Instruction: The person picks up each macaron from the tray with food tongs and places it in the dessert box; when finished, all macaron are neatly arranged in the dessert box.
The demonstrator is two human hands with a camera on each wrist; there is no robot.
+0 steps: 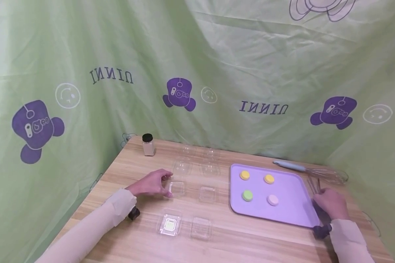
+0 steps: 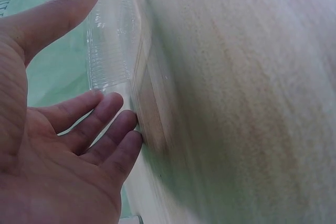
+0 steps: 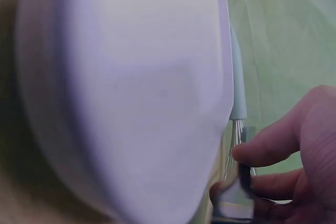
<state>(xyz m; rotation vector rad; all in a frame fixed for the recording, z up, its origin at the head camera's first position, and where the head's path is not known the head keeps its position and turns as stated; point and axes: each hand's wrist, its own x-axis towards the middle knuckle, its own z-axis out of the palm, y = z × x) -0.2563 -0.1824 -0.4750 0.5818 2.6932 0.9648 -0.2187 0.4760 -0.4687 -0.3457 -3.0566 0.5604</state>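
Note:
My left hand is beside a small clear plastic box, thumb and fingers spread around its near left side. In the left wrist view the fingertips are at the box's ribbed wall; firm contact cannot be made out. At the right, my right hand pinches slim metal tongs between thumb and fingers, next to the purple tray. On the tray sit two yellow macarons, a green macaron and a pink macaron.
More clear boxes stand in rows, with domed parts behind. One front box shows a pale square patch. A black-lidded jar stands back left. A blue-handled whisk lies behind the tray. Green curtain hangs around the table.

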